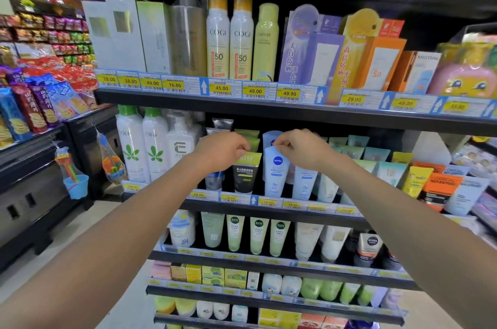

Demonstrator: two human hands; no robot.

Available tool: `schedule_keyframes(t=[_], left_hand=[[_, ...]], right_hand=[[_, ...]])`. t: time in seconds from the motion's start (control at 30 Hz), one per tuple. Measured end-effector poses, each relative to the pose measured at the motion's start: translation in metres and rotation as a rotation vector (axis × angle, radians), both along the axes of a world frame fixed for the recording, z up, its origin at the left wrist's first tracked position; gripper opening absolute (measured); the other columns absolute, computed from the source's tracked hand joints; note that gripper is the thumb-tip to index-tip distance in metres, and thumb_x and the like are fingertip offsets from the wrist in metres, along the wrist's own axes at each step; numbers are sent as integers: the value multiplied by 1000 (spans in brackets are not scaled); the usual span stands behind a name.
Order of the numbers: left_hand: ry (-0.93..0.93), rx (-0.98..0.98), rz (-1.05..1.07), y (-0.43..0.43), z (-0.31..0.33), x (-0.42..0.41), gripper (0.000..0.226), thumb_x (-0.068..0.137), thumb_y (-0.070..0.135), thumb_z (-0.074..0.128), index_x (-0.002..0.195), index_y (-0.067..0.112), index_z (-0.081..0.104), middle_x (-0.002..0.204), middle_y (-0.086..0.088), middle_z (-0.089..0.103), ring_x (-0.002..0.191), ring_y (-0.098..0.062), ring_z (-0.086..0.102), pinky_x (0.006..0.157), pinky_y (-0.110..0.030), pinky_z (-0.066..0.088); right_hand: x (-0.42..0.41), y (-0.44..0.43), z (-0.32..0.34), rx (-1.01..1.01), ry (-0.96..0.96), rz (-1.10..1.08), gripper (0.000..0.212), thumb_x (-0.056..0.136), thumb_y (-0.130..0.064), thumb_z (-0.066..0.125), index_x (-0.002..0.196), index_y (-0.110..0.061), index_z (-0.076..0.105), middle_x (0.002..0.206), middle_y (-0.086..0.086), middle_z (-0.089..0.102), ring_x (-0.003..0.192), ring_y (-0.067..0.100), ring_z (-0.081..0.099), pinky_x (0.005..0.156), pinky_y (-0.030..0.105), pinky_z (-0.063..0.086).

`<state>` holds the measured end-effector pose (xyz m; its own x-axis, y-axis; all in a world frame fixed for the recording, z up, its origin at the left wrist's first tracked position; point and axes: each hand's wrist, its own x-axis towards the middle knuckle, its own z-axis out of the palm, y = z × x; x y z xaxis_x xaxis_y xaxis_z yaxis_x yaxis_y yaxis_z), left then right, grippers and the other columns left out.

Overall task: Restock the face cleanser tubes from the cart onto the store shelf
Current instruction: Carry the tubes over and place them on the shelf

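At the front edge of the middle dark metal shelf [269, 211], pinching with the left hand [223, 151] the lime crimped top of an upright black-and-green men's cleanser tube [246, 174]. Pinching with the right hand [301, 151] the top of an upright pale blue Nivea tube [277, 171] just beside it on the right. Tightly packed either side; dark open room behind and above the row. Grey tube [215, 180] mostly hidden behind the left wrist; yellow price labels [231, 198] too blurred to read.
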<state>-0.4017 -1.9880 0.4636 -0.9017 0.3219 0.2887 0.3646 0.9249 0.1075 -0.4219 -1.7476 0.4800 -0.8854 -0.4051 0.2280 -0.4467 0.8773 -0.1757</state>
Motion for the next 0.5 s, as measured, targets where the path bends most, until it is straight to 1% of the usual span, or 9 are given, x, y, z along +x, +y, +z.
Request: schedule_keyframes(t=[0.07, 0.17, 0.23, 0.27, 0.3, 0.37, 0.4, 0.43, 0.5], left_hand=[[74, 43, 15, -10, 1, 5, 31, 106, 29, 50, 132, 32, 66, 129, 7, 69, 115, -20, 65, 88, -39, 56], [182, 77, 82, -30, 2, 9, 32, 106, 32, 51, 135, 31, 63, 134, 2, 67, 116, -25, 65, 89, -44, 57], [160, 28, 122, -40, 3, 9, 34, 105, 38, 51, 137, 31, 61, 132, -1, 68, 113, -27, 66, 87, -46, 58], [126, -1, 138, -42, 4, 9, 35, 105, 40, 51, 137, 30, 61, 129, -2, 70, 111, -28, 66, 86, -47, 58], [90, -22, 150, -45, 3, 8, 36, 105, 42, 51, 136, 29, 62, 126, -3, 71, 109, -29, 67, 86, -47, 58], [41, -40, 164, -48, 3, 5, 33, 104, 42, 52, 131, 28, 66, 119, -4, 73, 105, -31, 67, 85, -47, 58], [27, -34, 166, -49, 2, 4, 31, 104, 40, 52, 127, 27, 68, 115, -5, 74, 103, -31, 67, 85, -46, 58], [21, -18, 160, -50, 2, 1, 28, 105, 39, 52, 124, 27, 69, 113, -5, 74, 101, -31, 67, 84, -45, 57], [-5, 16, 143, -52, 2, -3, 26, 106, 33, 50, 121, 26, 70, 114, -3, 74, 99, -30, 66, 84, -43, 56]], right_hand=[[2, -1, -2, -8, -1, 19, 24, 103, -36, 52, 117, -29, 70, 97, -7, 74, 88, 19, 68, 90, 45, 55], [4, -14, -4, 39, 105, 58, 26, 102, -39, 53, 119, -29, 69, 111, -9, 73, 104, 20, 65, 102, 50, 44], [5, -29, -5, 90, 180, 94, 27, 101, -40, 54, 120, -29, 69, 117, -8, 71, 113, 22, 59, 105, 51, 39], [5, -38, -5, 122, 203, 110, 26, 100, -41, 54, 117, -30, 70, 114, -6, 71, 113, 23, 58, 104, 50, 39], [3, -46, -7, 156, 218, 124, 23, 99, -41, 54, 110, -29, 71, 107, -4, 71, 109, 24, 58, 102, 49, 39], [-1, -59, -12, 213, 238, 129, 22, 99, -38, 51, 94, -27, 69, 87, -3, 68, 93, 25, 59, 97, 45, 40], [-3, -64, -14, 238, 237, 123, 24, 100, -36, 49, 90, -25, 68, 78, -3, 65, 85, 24, 59, 96, 43, 39], [-4, -67, -16, 253, 227, 118, 25, 101, -32, 47, 88, -24, 67, 74, -4, 64, 80, 24, 59, 96, 42, 38], [-6, -72, -18, 252, 184, 121, 28, 102, -26, 44, 91, -24, 69, 74, -4, 65, 76, 24, 60, 95, 40, 41]])
